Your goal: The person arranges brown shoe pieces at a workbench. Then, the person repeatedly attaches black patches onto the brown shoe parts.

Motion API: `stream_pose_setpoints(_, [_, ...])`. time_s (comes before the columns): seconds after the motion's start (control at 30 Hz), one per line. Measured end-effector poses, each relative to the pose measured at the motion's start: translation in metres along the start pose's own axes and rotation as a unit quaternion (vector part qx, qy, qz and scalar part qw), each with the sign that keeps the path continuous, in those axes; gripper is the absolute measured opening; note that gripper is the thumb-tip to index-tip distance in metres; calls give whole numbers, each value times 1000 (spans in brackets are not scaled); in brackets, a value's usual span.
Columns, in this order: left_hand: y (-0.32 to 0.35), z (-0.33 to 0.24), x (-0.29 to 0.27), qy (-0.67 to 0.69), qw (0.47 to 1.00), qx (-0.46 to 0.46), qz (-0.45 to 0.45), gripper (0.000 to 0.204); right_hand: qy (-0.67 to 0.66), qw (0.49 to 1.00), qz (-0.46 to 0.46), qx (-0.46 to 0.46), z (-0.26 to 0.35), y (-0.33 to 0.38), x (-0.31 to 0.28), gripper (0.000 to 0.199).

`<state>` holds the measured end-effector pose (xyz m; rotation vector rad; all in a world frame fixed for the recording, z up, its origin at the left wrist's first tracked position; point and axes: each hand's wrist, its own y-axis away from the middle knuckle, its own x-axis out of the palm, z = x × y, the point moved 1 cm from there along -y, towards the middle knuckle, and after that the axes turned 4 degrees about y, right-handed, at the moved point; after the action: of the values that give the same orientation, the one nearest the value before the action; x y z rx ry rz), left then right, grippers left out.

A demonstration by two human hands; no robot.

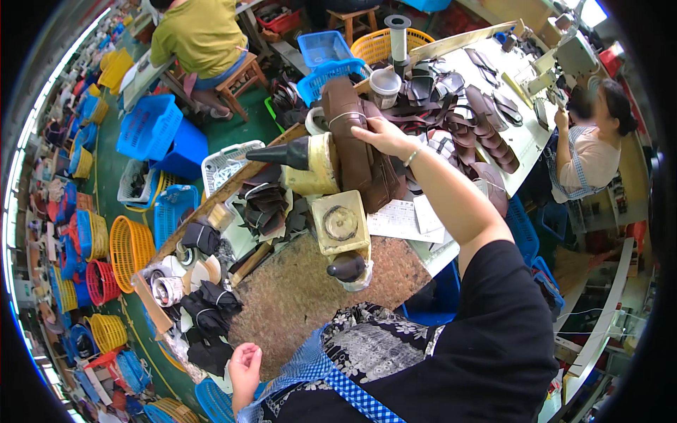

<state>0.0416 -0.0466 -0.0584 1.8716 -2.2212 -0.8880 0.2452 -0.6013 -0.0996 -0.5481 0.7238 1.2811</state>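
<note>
My right hand reaches across the bench, its fingers over the edge of a bundle of brown leather pieces tied with light string. More brown leather lies just below that bundle. Beside it stands a cream-coloured machine with a black horn-shaped arm pointing left and a dark rounded knob at its near end. My left hand is low at the bench's near edge, fingers curled in, with nothing visible in them. Black leather pieces lie close to it, some tied in bundles.
Brown and dark cut pieces cover the white table at right, with papers nearer me. A white tub stands behind the bundle. Blue crates and a yellow basket stand on the green floor. Two people sit nearby, left and right.
</note>
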Motion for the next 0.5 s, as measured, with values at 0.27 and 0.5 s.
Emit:
stream_pose_setpoints(0.27, [13, 14, -2, -16, 999, -25, -11, 19, -6, 976, -156, 153, -70, 60, -3, 51])
stream_pose_setpoints(0.5, [3, -2, 6, -65, 998, 2, 1, 22, -138, 947, -216, 194, -82, 78, 24, 35])
